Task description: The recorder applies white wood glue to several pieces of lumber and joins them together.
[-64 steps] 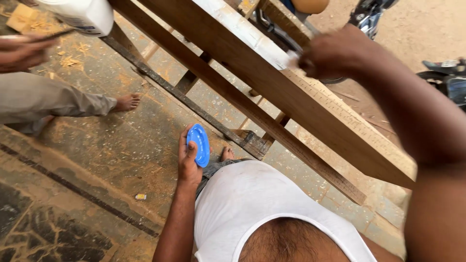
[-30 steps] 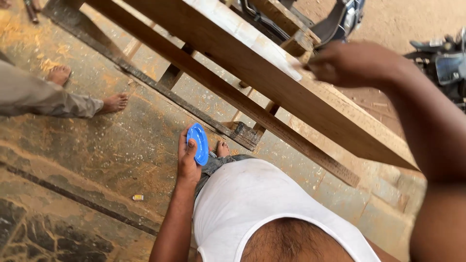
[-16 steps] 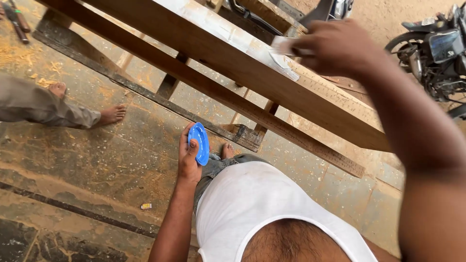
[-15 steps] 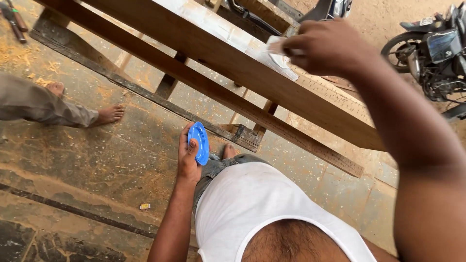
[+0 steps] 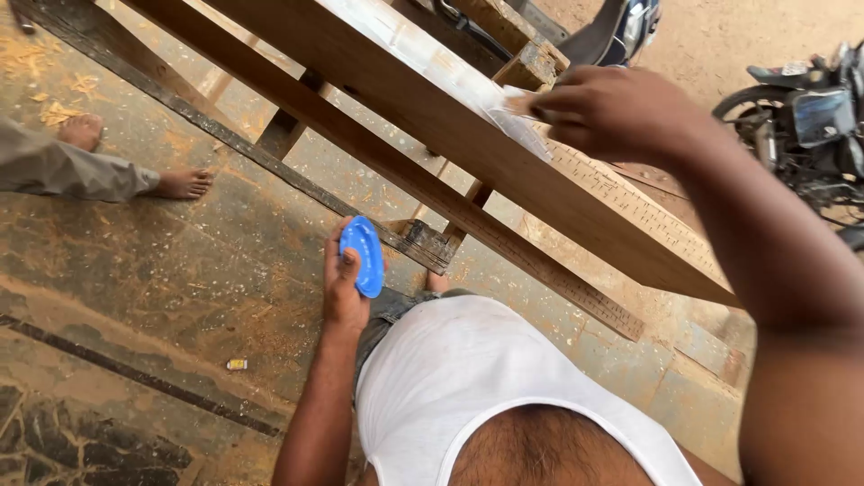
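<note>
— What has he got in each hand?

— His left hand point(image 5: 342, 292) hangs by his hip, fingers closed around a round blue lid point(image 5: 364, 256) held on edge. His right hand point(image 5: 612, 112) is up at the long wooden plank point(image 5: 504, 153), pinching a small pale scraper point(image 5: 522, 103) against its top face, on a whitish smear.

— Anyone else about?

— Another person's bare foot point(image 5: 184, 183) stands on the dusty floor point(image 5: 162, 270) to the left, well apart. A motorcycle point(image 5: 810, 117) is parked beyond the plank.
</note>
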